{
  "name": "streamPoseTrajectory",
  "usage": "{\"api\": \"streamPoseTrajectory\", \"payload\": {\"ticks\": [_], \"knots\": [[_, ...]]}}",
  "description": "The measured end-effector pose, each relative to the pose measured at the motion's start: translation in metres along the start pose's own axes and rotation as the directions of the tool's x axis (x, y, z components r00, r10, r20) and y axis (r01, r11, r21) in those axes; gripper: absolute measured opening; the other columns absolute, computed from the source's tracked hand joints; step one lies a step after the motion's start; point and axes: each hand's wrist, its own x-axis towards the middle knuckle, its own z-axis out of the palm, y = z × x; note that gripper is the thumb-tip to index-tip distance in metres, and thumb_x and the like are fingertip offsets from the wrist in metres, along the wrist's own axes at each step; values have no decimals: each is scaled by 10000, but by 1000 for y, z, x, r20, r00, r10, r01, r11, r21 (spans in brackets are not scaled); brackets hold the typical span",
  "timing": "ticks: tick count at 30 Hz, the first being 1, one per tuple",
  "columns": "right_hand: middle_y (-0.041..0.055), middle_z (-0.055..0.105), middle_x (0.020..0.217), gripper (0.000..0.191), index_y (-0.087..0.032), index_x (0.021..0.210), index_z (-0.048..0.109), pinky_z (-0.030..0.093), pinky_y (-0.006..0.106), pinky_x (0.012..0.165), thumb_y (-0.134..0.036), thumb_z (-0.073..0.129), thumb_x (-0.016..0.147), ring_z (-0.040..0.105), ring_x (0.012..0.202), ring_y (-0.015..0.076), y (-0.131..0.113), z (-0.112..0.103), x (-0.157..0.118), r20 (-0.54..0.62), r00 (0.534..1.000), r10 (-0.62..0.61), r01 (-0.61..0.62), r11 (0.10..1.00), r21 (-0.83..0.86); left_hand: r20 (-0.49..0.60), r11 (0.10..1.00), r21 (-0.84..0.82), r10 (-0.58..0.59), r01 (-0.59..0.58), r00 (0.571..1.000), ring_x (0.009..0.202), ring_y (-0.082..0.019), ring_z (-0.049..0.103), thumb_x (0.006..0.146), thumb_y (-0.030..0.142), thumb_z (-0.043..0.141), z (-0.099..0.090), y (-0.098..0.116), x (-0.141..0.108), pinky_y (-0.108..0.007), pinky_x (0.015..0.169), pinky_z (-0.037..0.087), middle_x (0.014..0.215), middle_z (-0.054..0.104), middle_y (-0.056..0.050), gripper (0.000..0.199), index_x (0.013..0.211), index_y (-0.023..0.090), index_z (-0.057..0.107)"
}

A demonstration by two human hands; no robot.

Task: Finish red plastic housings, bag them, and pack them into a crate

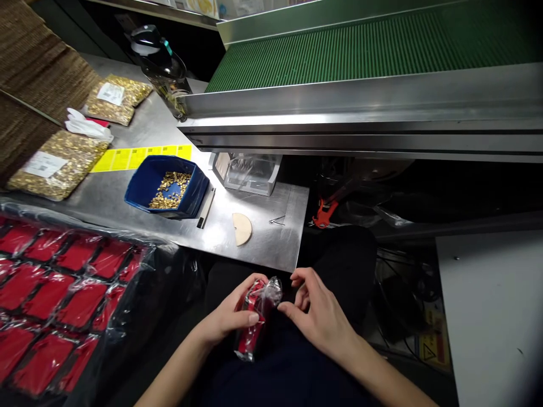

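In my left hand [235, 311] is a red item wrapped in clear plastic [249, 334], held above my lap with the thumb across its front. Crumpled wrap bunches at its upper right end. My right hand [316, 311] hovers just right of that end, its fingers loosely curled and thumb apart from the index finger, with nothing visible between them. To the left, a black tray [146, 277] lined with clear plastic carries rows of similar red wrapped items [82, 299]. What lies inside the wrapped red item I cannot make out.
On the metal table [263, 249] are a blue bin [197, 189] of small gold pieces, a pale half-disc [242, 229], a small metal tool [277, 220], a clear bin [250, 175] and bags of gold pieces [59, 164]. A bottle [163, 70] stands beside the green conveyor [339, 48].
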Motion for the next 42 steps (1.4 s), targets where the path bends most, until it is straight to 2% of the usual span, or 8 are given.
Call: {"api": "streamPoseTrajectory", "payload": {"ticks": [4, 13, 18, 22, 27, 33, 37, 42], "knots": [[105, 644, 1249, 364, -249, 1372, 537, 525, 357, 819, -182, 574, 1017, 649, 1025, 226, 2, 0, 9, 85, 812, -577, 508, 628, -589, 2, 974, -225, -19, 19, 1000, 938, -234, 610, 757, 474, 786, -2, -13, 3, -317, 820, 479, 1087, 645, -98, 674, 1298, 164, 528], [40, 621, 765, 196, -155, 911, 628, 322, 374, 559, -121, 454, 995, 513, 633, 188, -19, 3, 33, 411, 677, -611, 674, 289, -680, 10, 998, -38, -48, 48, 999, 847, -191, 570, 768, 426, 795, 2, 0, 1, -289, 762, 450, 999, 608, -36, 619, 1280, 196, 533], [25, 670, 858, 188, -177, 939, 614, 266, 342, 552, -205, 451, 1029, 512, 620, 150, -28, -8, 32, 493, 794, -357, 601, 584, -546, -20, 932, 360, -34, 39, 999, 872, -196, 572, 742, 331, 830, 6, 19, -4, -299, 773, 480, 1061, 610, -22, 674, 1319, 252, 490], [-18, 620, 738, 284, -186, 784, 583, 287, 264, 574, -299, 495, 1029, 497, 615, 103, -27, -14, 28, 483, 869, -105, 176, 979, -104, -37, 744, 668, 48, -11, 998, 1066, -269, 617, 637, 166, 880, 13, 25, -7, -364, 935, 524, 1250, 613, -61, 824, 1352, 287, 488], [-81, 373, 549, 382, -217, 642, 414, 205, 227, 421, -417, 486, 959, 259, 419, 56, -10, 8, 15, 564, 801, 199, -499, 742, 448, 86, 566, 777, 340, -277, 937, 1417, -351, 444, 754, 278, 892, 17, 11, -10, -500, 1218, 318, 1517, 517, -99, 759, 1409, 342, 516], [-60, 417, 525, 301, -193, 620, 497, 221, 227, 426, -303, 503, 900, 333, 416, 65, -12, 24, -7, 492, 852, 178, -434, 767, 472, -449, 987, 147, 131, -72, 884, 1483, -363, 383, 915, 736, 535, 22, -10, -18, -478, 1221, 315, 1612, 436, -121, 753, 1502, 269, 471], [-52, 451, 608, 287, -183, 609, 429, 269, 231, 552, -172, 551, 869, 388, 558, 70, -25, 22, -17, 364, 931, -10, -70, 976, 206, -379, 908, -397, -296, 135, 877, 1306, -375, 589, 1001, 664, 429, 27, -6, -19, -475, 1090, 460, 1367, 672, -168, 655, 1380, 159, 604], [-37, 528, 719, 242, -194, 717, 486, 265, 258, 595, -216, 516, 957, 426, 617, 87, -25, 19, -7, 305, 946, -105, 136, 988, -80, -371, 789, -602, -142, -121, 918, 1060, -285, 729, 1034, 579, 447, 30, 21, -11, -408, 983, 539, 1128, 778, -107, 513, 1262, 179, 673]]}}
